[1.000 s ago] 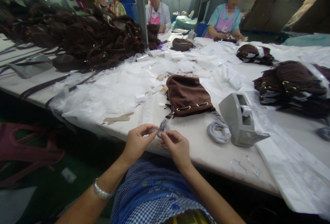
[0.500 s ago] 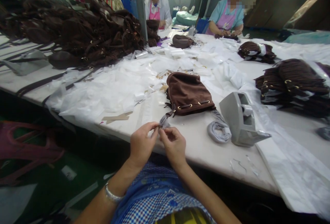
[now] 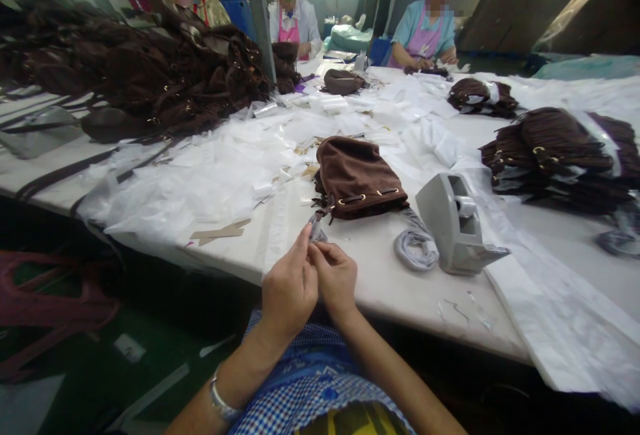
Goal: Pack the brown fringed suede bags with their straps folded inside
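Note:
A brown drawstring bag (image 3: 357, 175) with brass eyelets lies on the white table in front of me. From its near left corner a strap wrapped in grey plastic (image 3: 317, 227) runs down to my fingers. My left hand (image 3: 290, 281) is closed on this strap, its index finger stretched along it. Pressed against it, my right hand (image 3: 335, 278) pinches at the same spot, and its fingertips partly hide what they grip. A coil of grey wrapped strap (image 3: 416, 250) rests at the bag's near right corner.
A grey tape dispenser (image 3: 453, 225) stands right of the coil. Bundled brown bags (image 3: 565, 155) lie at the right, and a large heap of brown bags (image 3: 165, 75) at the left. Clear plastic bags (image 3: 200, 161) spread over the table (image 3: 390, 301). Several co-workers sit opposite.
My left hand has turned, its index finger now pointing up along the strap, and both hands sit closer together. The whole view has shifted slightly; the bag lies as before.

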Demonstrator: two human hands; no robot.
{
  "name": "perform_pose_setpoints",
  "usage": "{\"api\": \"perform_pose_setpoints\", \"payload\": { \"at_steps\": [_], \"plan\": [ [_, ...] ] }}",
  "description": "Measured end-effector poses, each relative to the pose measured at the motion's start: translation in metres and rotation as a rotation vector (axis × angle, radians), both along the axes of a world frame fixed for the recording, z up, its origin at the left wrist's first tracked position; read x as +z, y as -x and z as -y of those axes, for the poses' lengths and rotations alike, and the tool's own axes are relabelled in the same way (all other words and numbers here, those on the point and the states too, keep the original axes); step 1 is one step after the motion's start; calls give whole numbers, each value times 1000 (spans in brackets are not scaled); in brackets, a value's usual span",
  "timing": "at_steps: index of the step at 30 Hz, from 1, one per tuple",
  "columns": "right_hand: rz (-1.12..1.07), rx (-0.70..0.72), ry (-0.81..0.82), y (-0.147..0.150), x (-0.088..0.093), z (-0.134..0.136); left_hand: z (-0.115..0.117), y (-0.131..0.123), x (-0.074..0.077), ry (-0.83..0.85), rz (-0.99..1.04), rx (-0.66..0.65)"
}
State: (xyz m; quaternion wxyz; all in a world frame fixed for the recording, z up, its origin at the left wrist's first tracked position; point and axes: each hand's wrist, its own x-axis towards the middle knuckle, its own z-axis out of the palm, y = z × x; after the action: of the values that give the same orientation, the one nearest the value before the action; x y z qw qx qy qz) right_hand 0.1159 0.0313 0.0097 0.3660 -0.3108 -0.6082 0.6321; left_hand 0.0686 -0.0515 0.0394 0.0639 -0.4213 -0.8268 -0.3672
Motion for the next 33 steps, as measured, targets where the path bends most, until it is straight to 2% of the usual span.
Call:
{"api": "perform_pose_setpoints", "payload": {
  "at_steps": [5, 11, 13, 16, 19, 24, 27, 30, 33],
  "plan": [
    [13, 51, -114, -4, 1, -5, -3, -10, -4, -77, 80, -89],
    [38, 43, -124, -9, 2, -9, 1, -7, -3, -106, 227, -120],
    [35, 55, -93, -12, 3, -12, 3, 3, 1, -108, 342, -97],
    [-1, 124, 28, -16, 6, -17, 3, 25, 5, -200, 598, -83],
    [-61, 208, 142, -18, 9, -23, 0, 45, 9, -241, 832, -151],
    [-86, 225, 201, -19, 13, -32, -3, 55, 11, -172, 941, -238],
    [-48, 205, 130, -18, 14, -32, -4, 53, 5, -172, 884, -236],
    [6, 207, 22, -19, 18, -32, -6, 53, -5, -164, 848, -154],
    [84, 227, -225, -34, 33, -47, -8, 54, -16, -148, 876, -129]
  ]
}}
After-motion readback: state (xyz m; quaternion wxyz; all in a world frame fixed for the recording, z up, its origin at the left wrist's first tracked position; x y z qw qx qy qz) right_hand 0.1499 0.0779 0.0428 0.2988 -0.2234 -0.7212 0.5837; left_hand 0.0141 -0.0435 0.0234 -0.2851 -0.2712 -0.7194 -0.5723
